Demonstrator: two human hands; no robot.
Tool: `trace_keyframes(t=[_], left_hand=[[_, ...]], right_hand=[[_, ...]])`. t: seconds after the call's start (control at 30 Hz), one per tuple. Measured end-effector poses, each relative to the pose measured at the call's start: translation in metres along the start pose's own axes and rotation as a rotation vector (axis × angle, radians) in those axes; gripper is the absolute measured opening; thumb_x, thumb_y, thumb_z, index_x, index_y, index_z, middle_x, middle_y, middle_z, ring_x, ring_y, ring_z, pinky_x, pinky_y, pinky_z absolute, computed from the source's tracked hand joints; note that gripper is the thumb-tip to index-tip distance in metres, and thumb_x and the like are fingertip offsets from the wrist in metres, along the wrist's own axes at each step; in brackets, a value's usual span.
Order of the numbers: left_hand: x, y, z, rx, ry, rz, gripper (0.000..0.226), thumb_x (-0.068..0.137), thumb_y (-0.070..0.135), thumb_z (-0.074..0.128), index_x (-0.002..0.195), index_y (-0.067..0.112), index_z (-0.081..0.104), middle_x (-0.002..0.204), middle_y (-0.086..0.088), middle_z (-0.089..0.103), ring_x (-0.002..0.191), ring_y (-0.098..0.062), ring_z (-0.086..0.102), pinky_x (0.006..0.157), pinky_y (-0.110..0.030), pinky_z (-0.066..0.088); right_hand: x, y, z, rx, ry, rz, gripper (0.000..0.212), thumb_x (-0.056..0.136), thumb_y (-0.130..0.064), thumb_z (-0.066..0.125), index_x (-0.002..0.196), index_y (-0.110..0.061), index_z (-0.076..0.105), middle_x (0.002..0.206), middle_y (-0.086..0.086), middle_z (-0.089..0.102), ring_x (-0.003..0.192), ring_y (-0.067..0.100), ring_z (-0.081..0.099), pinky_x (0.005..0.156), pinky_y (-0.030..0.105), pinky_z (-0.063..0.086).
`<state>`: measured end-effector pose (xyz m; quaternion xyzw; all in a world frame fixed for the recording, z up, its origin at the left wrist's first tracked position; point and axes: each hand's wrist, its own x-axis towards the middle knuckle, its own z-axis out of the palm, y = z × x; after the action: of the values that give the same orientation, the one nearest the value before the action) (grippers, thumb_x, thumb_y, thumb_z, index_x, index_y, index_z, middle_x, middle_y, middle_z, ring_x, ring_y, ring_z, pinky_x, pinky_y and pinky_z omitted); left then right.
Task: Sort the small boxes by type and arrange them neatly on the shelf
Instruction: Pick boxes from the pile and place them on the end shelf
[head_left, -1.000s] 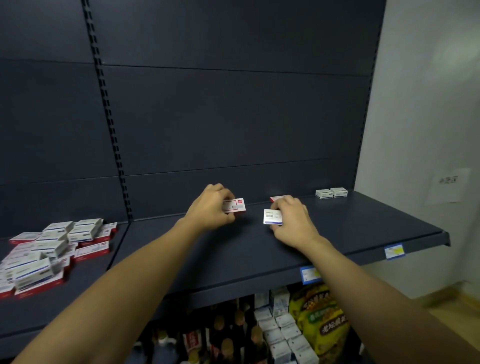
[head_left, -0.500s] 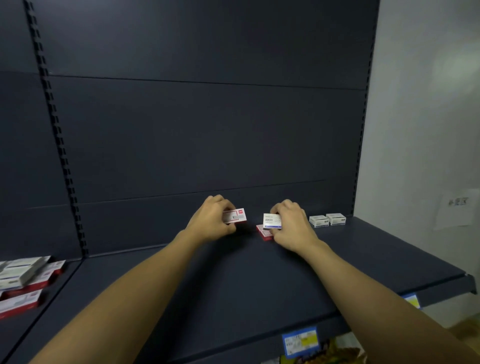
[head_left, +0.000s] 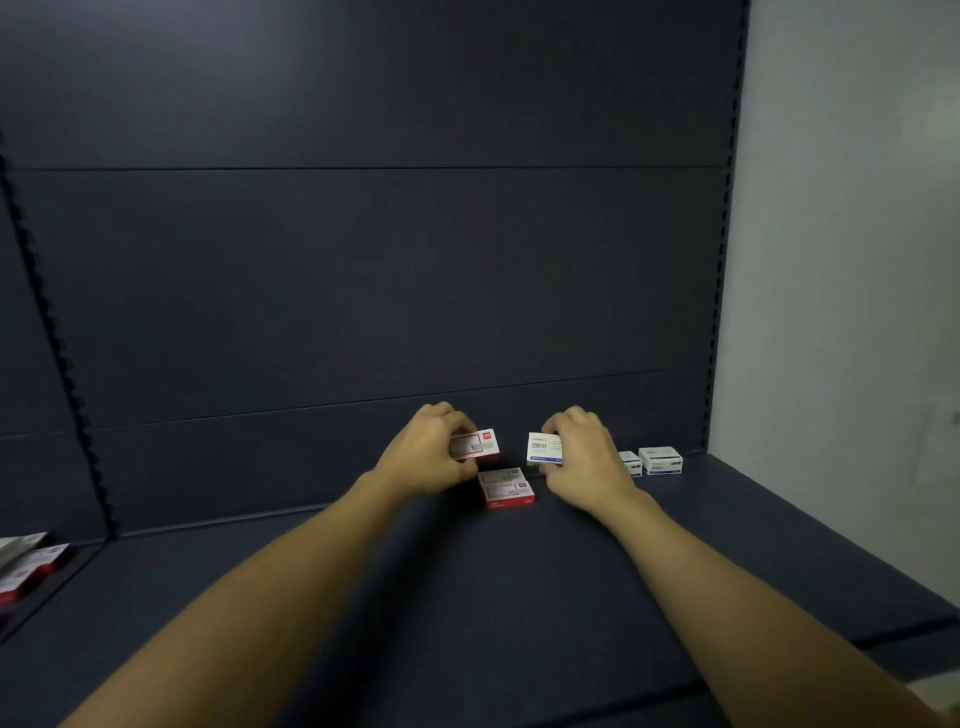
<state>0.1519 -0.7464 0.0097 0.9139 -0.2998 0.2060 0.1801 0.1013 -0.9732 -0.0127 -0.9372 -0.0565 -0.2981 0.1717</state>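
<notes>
My left hand (head_left: 426, 457) grips a small white box with red trim (head_left: 478, 446), held just above the dark shelf (head_left: 467, 597). My right hand (head_left: 587, 462) pinches a white box with blue print (head_left: 543, 448). Between and slightly in front of the two hands a red-and-white box (head_left: 506, 487) lies flat on the shelf. To the right of my right hand two white boxes with blue print (head_left: 660, 460) stand side by side near the shelf's back right corner; the nearer one is partly hidden by my hand.
A heap of mixed red and white boxes (head_left: 26, 566) shows at the far left edge on the neighbouring shelf section. A dark back panel (head_left: 363, 286) rises behind the shelf. A pale wall (head_left: 857, 260) borders the shelf on the right.
The view has shifted right and closer, so the left heap is nearly out of frame. Both hands moved toward the back of the shelf, and the flat red box now shows fully between them.
</notes>
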Motion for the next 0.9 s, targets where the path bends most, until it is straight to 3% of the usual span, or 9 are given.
trace_keyframes(t=[0.17, 0.5, 0.77, 0.9], left_hand=[[0.006, 0.026, 0.013, 0.033, -0.002, -0.086, 0.045, 0.080, 0.036, 0.074, 0.121, 0.024, 0.062, 0.111, 0.011, 0.051, 0.110, -0.011, 0.046, 0.091, -0.030, 0.048], [-0.009, 0.057, 0.026, 0.090, 0.032, -0.214, 0.049, 0.082, 0.032, 0.076, 0.127, 0.021, 0.063, 0.113, 0.010, 0.050, 0.112, -0.013, 0.046, 0.091, -0.024, 0.043], [-0.023, 0.038, 0.017, 0.103, 0.056, -0.290, 0.043, 0.083, 0.027, 0.075, 0.124, 0.021, 0.065, 0.117, 0.006, 0.056, 0.108, -0.010, 0.046, 0.090, -0.021, 0.038], [-0.024, 0.025, 0.026, 0.125, -0.014, -0.320, 0.041, 0.082, 0.023, 0.072, 0.122, 0.019, 0.066, 0.118, 0.001, 0.058, 0.112, -0.018, 0.051, 0.093, -0.026, 0.044]], right_hand=[[0.001, 0.042, -0.012, 0.049, -0.045, -0.044, 0.037, 0.078, -0.017, 0.074, 0.113, -0.016, 0.061, 0.113, -0.002, 0.052, 0.109, 0.017, 0.047, 0.088, 0.021, 0.037], [0.004, 0.077, -0.030, 0.124, -0.080, -0.157, 0.040, 0.078, -0.019, 0.076, 0.114, -0.016, 0.061, 0.114, 0.000, 0.053, 0.108, 0.019, 0.048, 0.093, 0.027, 0.043], [0.015, 0.081, -0.036, 0.103, -0.087, -0.162, 0.042, 0.079, -0.022, 0.078, 0.117, -0.016, 0.061, 0.116, 0.000, 0.053, 0.109, 0.019, 0.049, 0.097, 0.031, 0.043], [0.014, 0.090, -0.036, 0.080, -0.090, -0.133, 0.040, 0.079, -0.022, 0.078, 0.115, -0.016, 0.061, 0.114, 0.000, 0.054, 0.108, 0.021, 0.051, 0.095, 0.032, 0.043]])
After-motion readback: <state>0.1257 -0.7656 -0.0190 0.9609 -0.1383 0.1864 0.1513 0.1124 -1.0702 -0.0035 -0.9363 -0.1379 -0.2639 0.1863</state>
